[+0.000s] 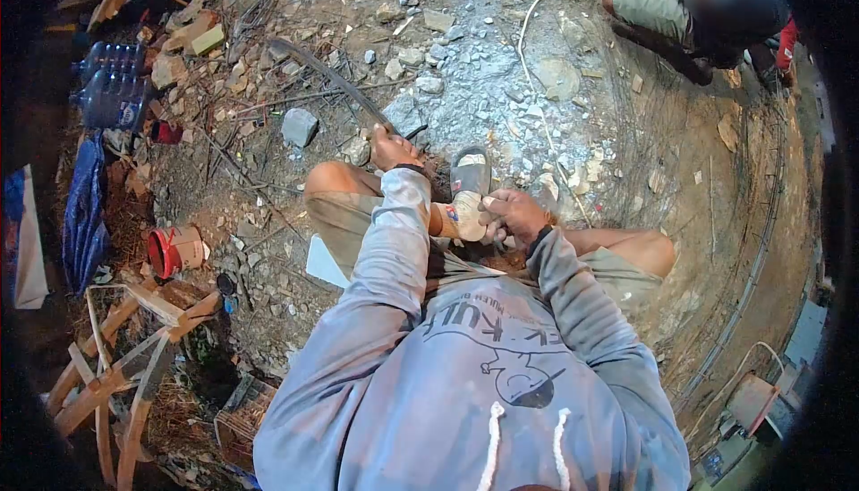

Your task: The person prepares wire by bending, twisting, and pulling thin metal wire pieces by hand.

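My left hand [395, 149] is closed at the near end of a long, dark, curved strip [331, 75], which reaches away over the rubble. Whether it is a blade or some other material, I cannot tell. My right hand [519, 215] has its fingers pinched together beside a pale tan piece [467, 215] with a small red and blue print. What lies between those fingers is too small to make out. Just beyond the tan piece is a grey sandal [471, 171], between my bent knees.
Broken stones [300, 127] and pale grit cover the ground ahead. A white cable [526, 34] crosses it. Left are water bottles [114, 88], a blue tarp [86, 213], a red bucket [174, 251] and a wooden frame [134, 339]. Another person [707, 17] crouches at upper right.
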Tool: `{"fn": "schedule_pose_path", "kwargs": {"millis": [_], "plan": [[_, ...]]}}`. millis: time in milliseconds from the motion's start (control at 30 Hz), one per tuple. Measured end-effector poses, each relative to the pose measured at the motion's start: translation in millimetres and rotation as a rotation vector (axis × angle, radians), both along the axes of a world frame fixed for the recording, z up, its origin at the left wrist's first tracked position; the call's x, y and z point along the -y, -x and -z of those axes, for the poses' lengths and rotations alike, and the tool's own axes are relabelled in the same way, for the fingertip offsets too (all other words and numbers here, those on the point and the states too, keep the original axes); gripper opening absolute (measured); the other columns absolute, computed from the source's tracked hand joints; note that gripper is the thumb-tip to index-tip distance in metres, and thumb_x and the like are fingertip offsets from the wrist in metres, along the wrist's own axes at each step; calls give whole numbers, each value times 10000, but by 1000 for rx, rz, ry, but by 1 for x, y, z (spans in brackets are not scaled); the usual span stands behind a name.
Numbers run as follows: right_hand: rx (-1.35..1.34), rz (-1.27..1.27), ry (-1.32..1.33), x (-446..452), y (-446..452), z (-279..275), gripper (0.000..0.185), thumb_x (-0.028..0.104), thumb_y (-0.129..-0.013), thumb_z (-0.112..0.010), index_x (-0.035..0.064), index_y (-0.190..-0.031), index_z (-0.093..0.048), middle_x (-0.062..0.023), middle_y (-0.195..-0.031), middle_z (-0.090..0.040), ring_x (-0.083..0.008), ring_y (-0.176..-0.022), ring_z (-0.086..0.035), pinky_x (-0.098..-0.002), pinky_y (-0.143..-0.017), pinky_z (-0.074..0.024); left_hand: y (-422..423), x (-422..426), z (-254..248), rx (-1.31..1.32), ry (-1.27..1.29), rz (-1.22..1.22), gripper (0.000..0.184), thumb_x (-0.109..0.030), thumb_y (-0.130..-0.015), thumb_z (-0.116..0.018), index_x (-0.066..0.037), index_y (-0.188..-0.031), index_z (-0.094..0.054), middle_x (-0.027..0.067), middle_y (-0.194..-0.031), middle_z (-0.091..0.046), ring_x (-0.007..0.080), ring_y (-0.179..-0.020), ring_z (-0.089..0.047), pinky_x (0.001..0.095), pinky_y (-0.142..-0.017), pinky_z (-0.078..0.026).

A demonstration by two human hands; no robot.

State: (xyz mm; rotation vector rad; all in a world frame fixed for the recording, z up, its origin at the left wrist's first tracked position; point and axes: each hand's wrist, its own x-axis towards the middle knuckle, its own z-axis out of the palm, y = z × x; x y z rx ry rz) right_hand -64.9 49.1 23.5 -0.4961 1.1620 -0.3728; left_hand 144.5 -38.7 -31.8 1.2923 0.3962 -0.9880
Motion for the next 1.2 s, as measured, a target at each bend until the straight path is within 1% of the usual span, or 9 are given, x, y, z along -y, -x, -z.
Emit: {"fn": "schedule_pose_path", "kwargs": {"millis": [167, 233, 333, 467, 533, 633, 700, 1067, 1200], "plan": [[-166, -220, 95, 0, 3, -5, 250, 190, -847, -532, -10, -989, -583, -59, -642, -585, -117, -422, -520, -233, -370, -384, -2, -11, 13, 18, 85, 51, 227, -334, -854, -511, -117, -816, -457, -27, -548, -248, 106, -385, -252, 258, -328, -207], [-208, -211, 137, -4, 1, -1, 248, 181, -842, -532, -6, -994, -591, -56, -627, -584, -121, -421, -520, -233, -373, -386, 1, -15, 18, 66, 47, 33, 224, -319, -859, -496, -103, -801, -481, -23, -519, -318, 119, -378, -317, 263, -330, -244], [-307, -213, 260, -9, 2, 10, 245, 163, -833, -534, -1, -1004, -596, -59, -622, -587, -128, -423, -524, -239, -373, -388, -8, -26, 55, 342, 25, 347, 238, -280, -870, -476, -85, -739, -512, 22, -576, -504, 154, -416, -458, 283, -347, -320], [-340, -130, 297, -13, 10, 4, 217, 121, -835, -517, -21, -978, -596, -99, -644, -601, -143, -440, -545, -274, -368, -407, -3, -44, 40, 368, -40, 458, 220, -266, -867, -496, -64, -788, -537, 39, -634, -551, 165, -446, -488, 292, -358, -346], [-318, -147, 266, -12, 17, 8, 320, 115, -853, -527, -69, -1114, -518, -134, -734, -612, -144, -461, -561, -253, -384, -436, 5, -51, 30, 196, -42, 633, 204, -256, -847, -539, -53, -852, -560, 65, -695, -582, 168, -500, -535, 313, -378, -387], [-355, -90, 306, -16, 15, 9, 205, 98, -838, -509, -35, -965, -597, -141, -699, -622, -178, -473, -585, -300, -409, -468, 28, -65, 8, 92, -40, 1021, 227, -249, -830, -576, -44, -926, -569, 82, -745, -595, 186, -593, -586, 322, -449, -457], [-360, -112, 324, -17, 17, 15, 241, 88, -839, -519, -61, -1021, -568, -139, -744, -626, -174, -507, -600, -285, -422, -476, 43, -78, 11, -94, 23, 1138, 274, -268, -821, -593, -44, -978, -569, 75, -788, -602, 189, -653, -602, 319, -539, -503], [-462, -143, 445, -24, 20, 52, 207, 80, -820, -541, -56, -961, -606, -129, -772, -643, -180, -580, -636, -283, -503, -514, 52, -91, -2, -337, 308, 1133, 221, -112, -859, -503, -3, -1047, -542, 106, -988, -620, 195, -864, -626, 309, -735, -526], [-631, -299, 740, -23, 20, 65, 193, 88, -812, -544, -44, -934, -614, -138, -770, -637, -194, -578, -638, -295, -517, -518, 53, -96, -10, -361, 290, 1100, 213, -122, -872, -496, 2, -1038, -545, 113, -1008, -612, 202, -892, -621, 308, -762, -518]]}}
